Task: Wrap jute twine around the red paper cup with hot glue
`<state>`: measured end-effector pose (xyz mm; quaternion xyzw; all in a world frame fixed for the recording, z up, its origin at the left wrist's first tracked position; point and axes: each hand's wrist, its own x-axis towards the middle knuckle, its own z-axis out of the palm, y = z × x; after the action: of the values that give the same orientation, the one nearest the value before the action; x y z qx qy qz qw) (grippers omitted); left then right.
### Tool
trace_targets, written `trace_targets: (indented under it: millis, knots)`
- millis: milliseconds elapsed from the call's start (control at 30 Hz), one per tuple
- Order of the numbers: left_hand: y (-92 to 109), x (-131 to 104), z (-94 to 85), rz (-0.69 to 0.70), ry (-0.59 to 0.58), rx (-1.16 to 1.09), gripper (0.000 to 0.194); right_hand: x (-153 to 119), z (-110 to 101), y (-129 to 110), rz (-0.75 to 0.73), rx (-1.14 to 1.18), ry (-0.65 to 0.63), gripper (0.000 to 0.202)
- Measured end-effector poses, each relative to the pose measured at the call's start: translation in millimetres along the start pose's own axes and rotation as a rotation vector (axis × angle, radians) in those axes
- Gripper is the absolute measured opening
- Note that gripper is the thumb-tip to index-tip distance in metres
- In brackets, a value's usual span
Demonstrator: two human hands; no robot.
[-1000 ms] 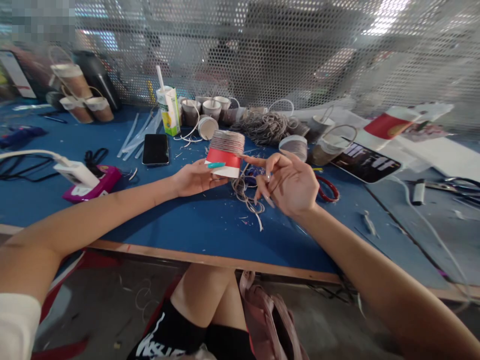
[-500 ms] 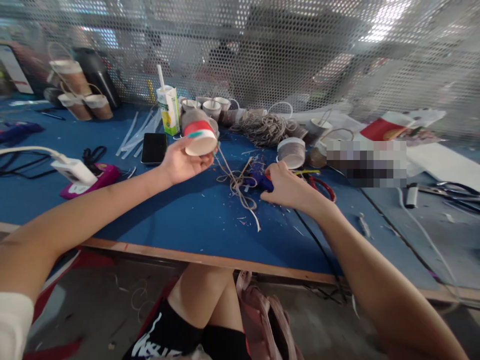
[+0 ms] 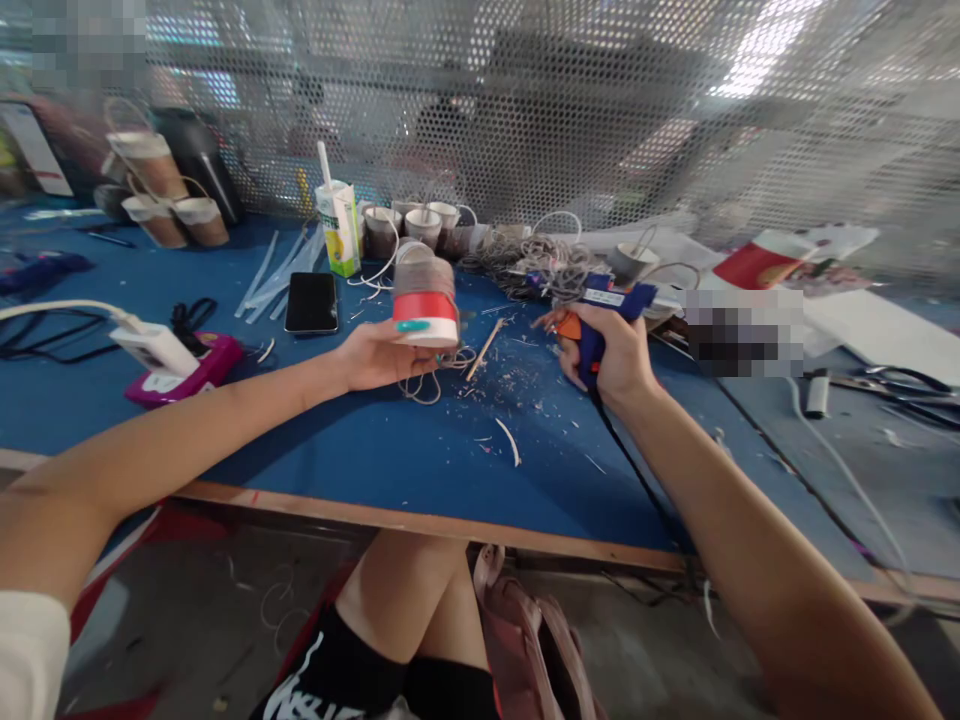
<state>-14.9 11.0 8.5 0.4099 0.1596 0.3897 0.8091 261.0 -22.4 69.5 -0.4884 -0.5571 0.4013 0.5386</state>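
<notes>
My left hand [image 3: 375, 355] is closed around a paper cup [image 3: 425, 305] with a red band, its upper part wound with grey-brown cord. The cup is raised over the blue table, and loose cord [image 3: 420, 388] hangs beneath the fingers. In my right hand [image 3: 619, 350] is a blue glue gun [image 3: 592, 345] with an orange trigger, held up with its nozzle end toward the left. A black cable [image 3: 626, 440] runs from its handle down over the table edge. Behind the gun lies a heap of grey cord [image 3: 517, 260], partly hidden by it.
Several cord-wrapped cups [image 3: 424, 225] stand at the back by a drink carton [image 3: 340, 228]. A phone [image 3: 311, 303], clear glue sticks [image 3: 259, 275] and a purple power strip [image 3: 187, 368] lie left. Scissors [image 3: 900, 380] lie right. A perforated metal screen [image 3: 480, 120] closes the back.
My right hand has lifted the glue gun off the table and swung it right and up. The cup in my left hand has turned more upright and moved slightly right and lower, trailing its cord.
</notes>
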Motion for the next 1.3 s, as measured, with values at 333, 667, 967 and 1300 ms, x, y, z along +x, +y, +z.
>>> trace_targets:
  millis: [333, 667, 967, 1300]
  knots:
    - [-8, 4, -9.6, 0.030, -0.035, 0.141, 0.055, -22, 16, 13, -0.038, -0.032, -0.179, 0.041]
    - [-7, 3, -5.6, 0.006, -0.071, 0.095, 0.052, -26, 20, 17, 0.035, -0.058, -0.215, 0.045]
    - [-8, 4, -8.7, 0.000, -0.105, 0.117, 0.056, -29, 22, 19, 0.004, -0.082, -0.253, 0.051]
    - [-9, 5, -8.6, 0.039, -0.031, 0.152, 0.050, -31, 22, 20, -0.006, -0.131, -0.279, 0.055]
